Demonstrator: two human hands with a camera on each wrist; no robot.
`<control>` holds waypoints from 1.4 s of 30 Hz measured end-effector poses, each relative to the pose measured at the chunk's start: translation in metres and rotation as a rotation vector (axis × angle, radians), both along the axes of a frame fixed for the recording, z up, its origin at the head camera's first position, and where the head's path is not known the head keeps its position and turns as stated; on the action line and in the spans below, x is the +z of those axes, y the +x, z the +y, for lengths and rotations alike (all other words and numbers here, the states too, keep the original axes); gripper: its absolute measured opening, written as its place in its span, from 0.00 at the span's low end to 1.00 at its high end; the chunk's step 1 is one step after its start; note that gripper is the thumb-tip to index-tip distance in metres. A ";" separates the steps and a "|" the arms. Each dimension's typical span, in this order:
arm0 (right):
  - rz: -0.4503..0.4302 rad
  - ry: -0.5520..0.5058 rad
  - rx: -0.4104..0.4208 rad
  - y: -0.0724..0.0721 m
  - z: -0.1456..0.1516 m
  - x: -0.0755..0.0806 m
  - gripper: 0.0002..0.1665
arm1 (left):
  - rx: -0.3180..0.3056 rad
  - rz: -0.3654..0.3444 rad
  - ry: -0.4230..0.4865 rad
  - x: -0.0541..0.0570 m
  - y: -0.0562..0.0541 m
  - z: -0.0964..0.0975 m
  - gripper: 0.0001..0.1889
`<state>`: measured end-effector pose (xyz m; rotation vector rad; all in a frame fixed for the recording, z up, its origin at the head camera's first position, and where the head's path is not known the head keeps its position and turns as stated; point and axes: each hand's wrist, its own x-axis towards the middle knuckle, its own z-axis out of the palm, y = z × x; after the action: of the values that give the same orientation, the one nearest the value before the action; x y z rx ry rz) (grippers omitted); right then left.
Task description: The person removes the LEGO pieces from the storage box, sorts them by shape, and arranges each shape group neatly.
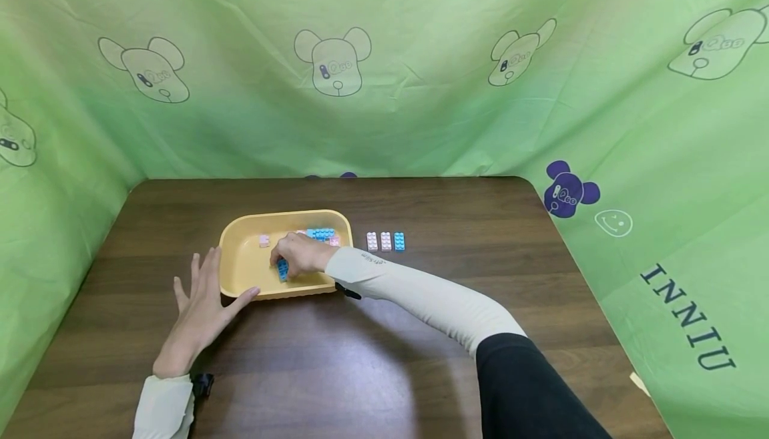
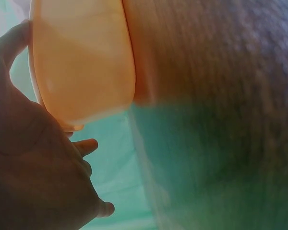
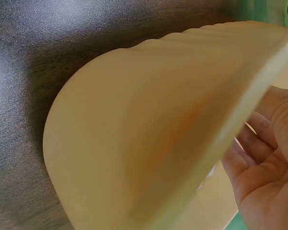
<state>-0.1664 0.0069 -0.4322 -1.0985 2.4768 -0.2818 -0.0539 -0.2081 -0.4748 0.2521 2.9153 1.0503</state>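
A yellow plastic tray (image 1: pixel 240 219) with raised sides sits on the table. Inside it, my right hand (image 1: pixel 299 253) pinches a blue building brick (image 1: pixel 283 270) low over the tray floor. In the right wrist view the tray wall (image 3: pixel 101 120) hides that brick, while the right hand (image 3: pixel 269 167) shows past the rim with curled fingers. My left hand (image 1: pixel 207 305) is spread at the tray's front left corner, thumb at the rim. The left wrist view shows the left hand (image 2: pixel 38 153) along the tray's side (image 2: pixel 86 62).
More blue bricks (image 1: pixel 321 233) and a pink brick (image 1: pixel 334 241) lie at the tray's back right, and a pale pink brick (image 1: pixel 264 241) at its left. Right of the tray, two pale pink bricks (image 1: pixel 379 241) and a blue brick (image 1: pixel 399 241) stand in a row on the table (image 1: pixel 468 225).
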 end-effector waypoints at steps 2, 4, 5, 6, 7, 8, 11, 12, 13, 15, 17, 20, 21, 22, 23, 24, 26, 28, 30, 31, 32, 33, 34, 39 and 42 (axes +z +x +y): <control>0.007 -0.003 0.004 0.000 0.000 0.000 0.24 | 0.001 0.000 0.001 0.001 0.000 0.001 0.59; 0.023 0.005 0.011 0.000 0.000 0.002 0.24 | 0.000 0.002 -0.002 0.001 0.000 0.001 0.59; 0.029 0.010 0.015 0.000 0.001 0.002 0.23 | -0.001 0.002 -0.001 0.001 0.000 0.002 0.59; 0.035 0.015 0.020 0.001 0.001 0.003 0.23 | -0.001 0.002 -0.003 0.001 0.000 0.003 0.59; 0.040 0.020 0.024 0.001 0.001 0.004 0.23 | -0.002 0.003 -0.004 0.001 -0.001 0.003 0.59; 0.044 0.025 0.028 0.001 0.002 0.005 0.23 | -0.003 0.003 -0.006 0.000 -0.001 0.003 0.59; 0.035 0.013 0.023 0.002 0.003 0.008 0.24 | -0.007 0.003 -0.007 0.000 -0.001 0.004 0.59; 0.029 0.003 0.019 0.002 0.004 0.009 0.25 | -0.007 0.004 -0.009 0.000 -0.001 0.004 0.59; 0.023 -0.009 0.012 0.001 0.005 0.011 0.25 | -0.006 0.005 -0.009 0.000 0.000 0.004 0.59; 0.020 -0.032 -0.005 0.000 0.007 0.015 0.25 | -0.005 0.004 -0.012 0.000 0.000 0.004 0.59; 0.021 -0.056 -0.012 -0.001 0.010 0.018 0.26 | -0.003 0.002 -0.018 0.001 0.000 0.003 0.59; 0.019 -0.089 -0.024 -0.002 0.015 0.021 0.25 | -0.004 -0.010 -0.024 0.002 0.000 0.003 0.59; 0.017 -0.099 -0.026 -0.002 0.017 0.022 0.25 | -0.004 -0.018 -0.025 0.002 0.001 0.002 0.59; 0.018 -0.108 -0.028 -0.002 0.019 0.023 0.25 | -0.005 -0.024 -0.027 0.002 0.001 0.002 0.59; 0.018 -0.116 -0.031 -0.002 0.021 0.023 0.25 | -0.006 -0.030 -0.029 0.002 0.002 0.002 0.59; 0.018 -0.124 -0.036 -0.002 0.023 0.023 0.25 | -0.007 -0.035 -0.029 0.002 0.002 0.001 0.59; 0.030 -0.136 -0.041 -0.001 0.027 0.023 0.25 | -0.007 -0.039 -0.029 0.001 0.003 0.001 0.59; 0.041 -0.152 -0.048 -0.001 0.032 0.022 0.25 | -0.006 -0.037 -0.030 0.001 0.003 0.001 0.59; 0.044 -0.166 -0.056 -0.001 0.036 0.021 0.25 | -0.004 -0.036 -0.028 0.001 0.002 0.001 0.59; 0.044 -0.172 -0.061 -0.002 0.038 0.020 0.25 | -0.003 -0.037 -0.028 0.001 0.002 0.001 0.59; 0.038 -0.181 -0.067 -0.001 0.040 0.019 0.25 | -0.002 -0.037 -0.027 0.001 0.003 0.001 0.60; 0.032 -0.189 -0.071 -0.001 0.042 0.019 0.24 | -0.001 -0.037 -0.027 0.001 0.003 0.002 0.60; 0.019 -0.201 -0.079 -0.001 0.044 0.018 0.24 | -0.001 -0.038 -0.025 0.001 0.003 0.002 0.60; -0.009 -0.276 -0.086 -0.003 0.054 0.017 0.25 | 0.001 -0.034 -0.022 0.001 0.003 0.002 0.60; 0.002 -0.302 -0.074 -0.003 0.059 0.018 0.26 | 0.003 -0.038 -0.024 0.002 0.003 0.002 0.60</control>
<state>-0.1694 0.0662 -0.4142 -1.1217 2.5361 -0.6966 -0.0513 -0.2058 -0.4725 0.2247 2.8937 1.0087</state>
